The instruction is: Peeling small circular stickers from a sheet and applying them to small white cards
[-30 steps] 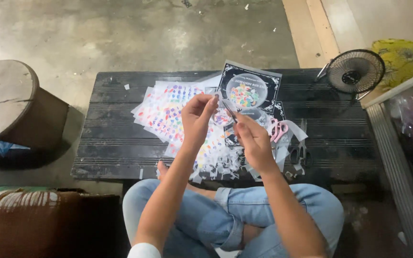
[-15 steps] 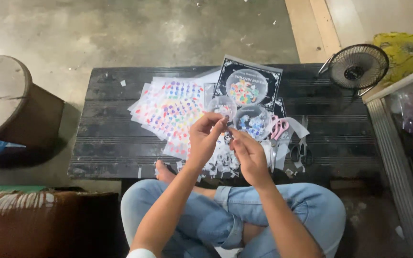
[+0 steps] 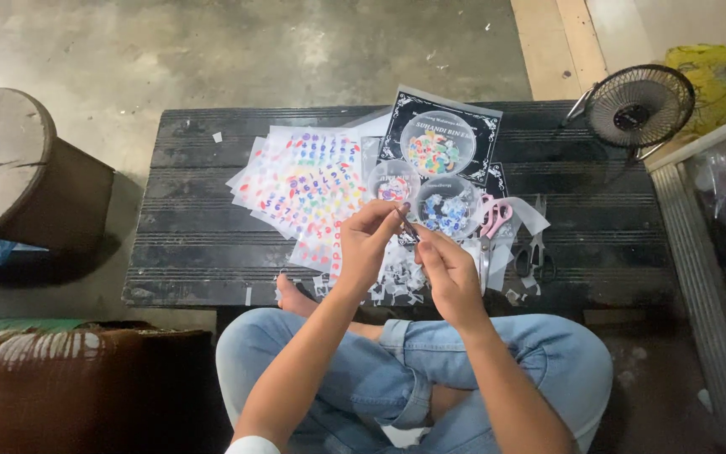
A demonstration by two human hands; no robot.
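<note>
A tiny thing [image 3: 408, 225], too small to tell, is being pinched between both hands just above the table's [image 3: 186, 252] near edge. The left hand [image 3: 371, 240] and right hand [image 3: 447, 269] are both closing fingertips on it, beside sticker sheets [image 3: 304, 185] and two small bowls [image 3: 447, 206].

a small, thin dark piece [image 3: 408, 225], too tiny to identify, is pinched between the fingertips of the left hand [image 3: 369, 244] and the right hand [image 3: 449, 271], held tilted just above the near edge of a low black slatted table [image 3: 186, 210]. directly beyond it sit two clear round containers [image 3: 447, 206] of small multicoloured bits, and sheets of colourful letter stickers [image 3: 308, 185] fan out to the left.
</note>
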